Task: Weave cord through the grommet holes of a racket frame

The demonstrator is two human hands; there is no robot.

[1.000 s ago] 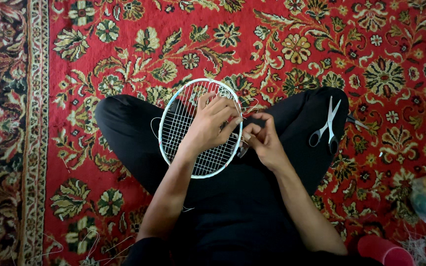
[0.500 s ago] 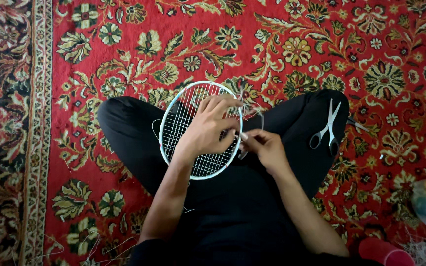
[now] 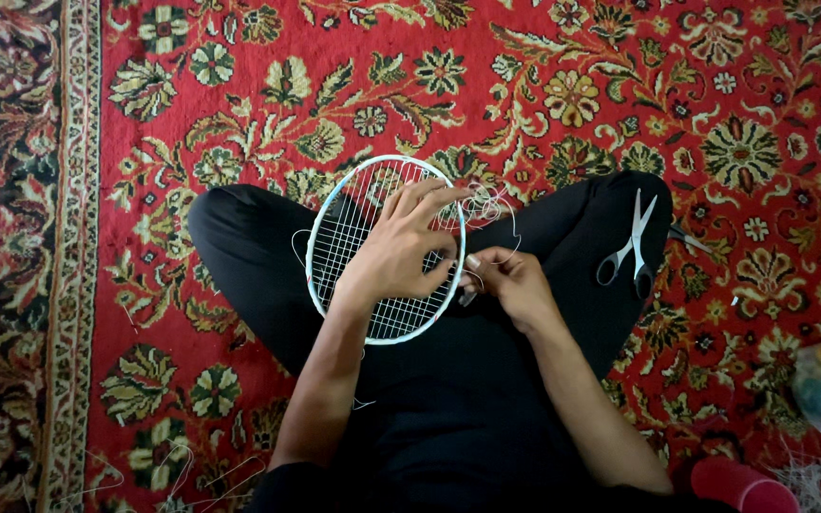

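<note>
Left hand (image 3: 399, 249) spread flat on racket (image 3: 334, 256) strings, right hand (image 3: 513, 283) just beside frame's right rim, pinching loose string (image 3: 486, 202).

Left hand (image 3: 399, 249): palm down, fingers spread and extended forward, thumb angled toward the right hand. Right hand (image 3: 508, 278): fingers curled inward, tips pinched together just beside the left thumb. Both forearms bare, converging from the torso; legs crossed.

Racket (image 3: 372, 256) on lap, scissors (image 3: 631, 249) on rt knee
</note>
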